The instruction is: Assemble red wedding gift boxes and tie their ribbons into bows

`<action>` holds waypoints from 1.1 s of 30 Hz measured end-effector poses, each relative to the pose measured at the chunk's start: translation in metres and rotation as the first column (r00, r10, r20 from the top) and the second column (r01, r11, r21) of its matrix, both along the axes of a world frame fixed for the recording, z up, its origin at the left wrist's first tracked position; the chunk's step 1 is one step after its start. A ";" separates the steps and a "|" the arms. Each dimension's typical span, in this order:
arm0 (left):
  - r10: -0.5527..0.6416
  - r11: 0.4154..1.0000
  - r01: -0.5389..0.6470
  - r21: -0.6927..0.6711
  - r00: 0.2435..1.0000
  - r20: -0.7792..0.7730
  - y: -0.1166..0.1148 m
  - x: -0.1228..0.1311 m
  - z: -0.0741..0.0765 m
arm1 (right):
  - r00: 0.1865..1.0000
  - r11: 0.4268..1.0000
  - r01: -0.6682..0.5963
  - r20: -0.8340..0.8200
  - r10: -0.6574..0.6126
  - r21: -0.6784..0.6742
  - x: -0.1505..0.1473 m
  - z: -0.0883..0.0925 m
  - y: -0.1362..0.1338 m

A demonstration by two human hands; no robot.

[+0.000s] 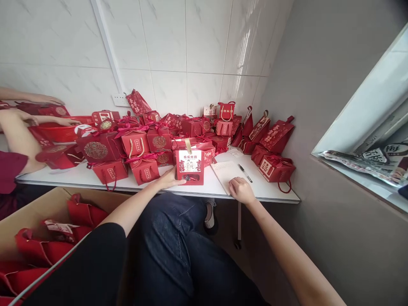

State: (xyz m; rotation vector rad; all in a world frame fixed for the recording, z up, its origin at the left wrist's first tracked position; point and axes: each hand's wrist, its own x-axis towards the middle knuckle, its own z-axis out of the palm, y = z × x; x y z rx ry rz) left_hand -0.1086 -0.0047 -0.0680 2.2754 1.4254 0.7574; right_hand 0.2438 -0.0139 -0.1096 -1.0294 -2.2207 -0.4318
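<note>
My left hand rests against the lower left side of a red gift box with a white picture panel, fingers wrapped at its base on the white table. My right hand lies curled, knuckles up, on the near edge of an open notebook. A black pen lies on the notebook just beyond that hand. Nothing shows inside the right hand's fingers.
Several red gift boxes and bags crowd the table back to the tiled wall. A cardboard carton with red bags stands at lower left. Another person's arms reach in from the left. A grey wall and window sill close the right.
</note>
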 end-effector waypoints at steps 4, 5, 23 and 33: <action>0.022 1.000 -0.022 0.020 1.000 -0.012 -0.003 0.001 -0.003 | 1.000 1.000 0.005 -0.001 -0.005 -0.019 -0.001 0.002 -0.003; 0.029 0.999 -0.029 0.023 1.000 -0.008 -0.004 0.001 -0.003 | 1.000 1.000 0.003 0.000 -0.003 -0.019 -0.001 0.003 -0.004; 0.164 0.986 -0.164 -0.003 0.986 0.035 -0.018 0.002 -0.010 | 0.994 0.992 -0.110 -0.024 0.111 0.056 -0.012 0.018 -0.017; 0.190 0.981 -0.187 -0.049 0.978 0.085 -0.012 -0.001 -0.010 | 0.988 0.993 -0.118 -0.104 0.116 -0.013 -0.014 0.018 -0.017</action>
